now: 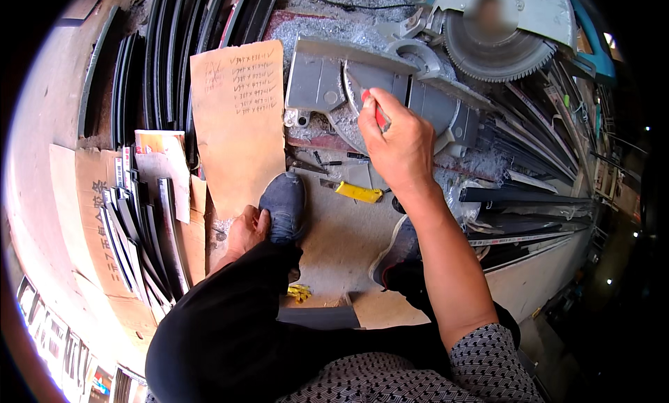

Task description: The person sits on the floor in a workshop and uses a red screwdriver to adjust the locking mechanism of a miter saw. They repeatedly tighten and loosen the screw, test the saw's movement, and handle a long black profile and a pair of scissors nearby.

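My right hand is closed around a slim red-handled tool with a thin grey tip, held over the grey metal bed of a mitre saw. The tool's exact kind is unclear. Low on the left, my left hand has its fingers curled beside my dark blue shoe, at the lower edge of a brown cardboard sheet with handwritten lines. Whatever those fingers may hold is hidden. Between my feet and the saw lies a yellow utility knife.
The toothed round saw blade stands at the upper right, behind the bed. Long black strips lie at the upper left, with dark profiles at the right. Shorter strips rest on cardboard at left. Metal shavings cover the back area.
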`<state>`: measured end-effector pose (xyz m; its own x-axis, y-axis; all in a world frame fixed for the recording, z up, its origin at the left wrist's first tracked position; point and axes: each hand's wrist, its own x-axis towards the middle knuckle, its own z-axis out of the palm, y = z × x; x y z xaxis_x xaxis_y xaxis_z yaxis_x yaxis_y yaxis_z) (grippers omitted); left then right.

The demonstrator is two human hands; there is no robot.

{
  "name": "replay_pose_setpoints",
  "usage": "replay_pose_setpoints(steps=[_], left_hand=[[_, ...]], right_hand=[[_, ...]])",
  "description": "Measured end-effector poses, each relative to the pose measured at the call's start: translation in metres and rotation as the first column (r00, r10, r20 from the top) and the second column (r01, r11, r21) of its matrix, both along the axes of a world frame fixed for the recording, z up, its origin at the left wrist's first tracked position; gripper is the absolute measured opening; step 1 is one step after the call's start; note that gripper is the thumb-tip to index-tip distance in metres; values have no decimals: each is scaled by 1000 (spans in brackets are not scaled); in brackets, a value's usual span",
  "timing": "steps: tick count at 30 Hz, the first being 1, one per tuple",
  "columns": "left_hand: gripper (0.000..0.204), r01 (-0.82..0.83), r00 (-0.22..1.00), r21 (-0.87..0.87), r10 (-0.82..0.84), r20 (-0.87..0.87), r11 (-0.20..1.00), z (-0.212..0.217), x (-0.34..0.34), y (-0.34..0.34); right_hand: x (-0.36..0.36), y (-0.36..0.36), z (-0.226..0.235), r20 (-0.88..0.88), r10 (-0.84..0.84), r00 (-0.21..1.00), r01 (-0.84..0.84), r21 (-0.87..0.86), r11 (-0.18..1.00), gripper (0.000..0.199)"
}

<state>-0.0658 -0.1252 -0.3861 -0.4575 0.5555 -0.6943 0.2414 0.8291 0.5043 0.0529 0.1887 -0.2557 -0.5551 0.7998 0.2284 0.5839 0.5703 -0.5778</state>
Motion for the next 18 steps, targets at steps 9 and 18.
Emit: replay_pose_setpoints(steps=[9, 18], left_hand=[[37, -4, 1000, 8, 5, -10, 1000, 0, 1, 0], [37, -11, 1000, 29, 11, -4, 1000, -1, 3, 0]], right_hand=[[3, -2, -6, -24, 16, 1000, -16, 9, 1000, 12], [-2, 9, -3, 66, 40, 997, -36, -58, 998, 15]])
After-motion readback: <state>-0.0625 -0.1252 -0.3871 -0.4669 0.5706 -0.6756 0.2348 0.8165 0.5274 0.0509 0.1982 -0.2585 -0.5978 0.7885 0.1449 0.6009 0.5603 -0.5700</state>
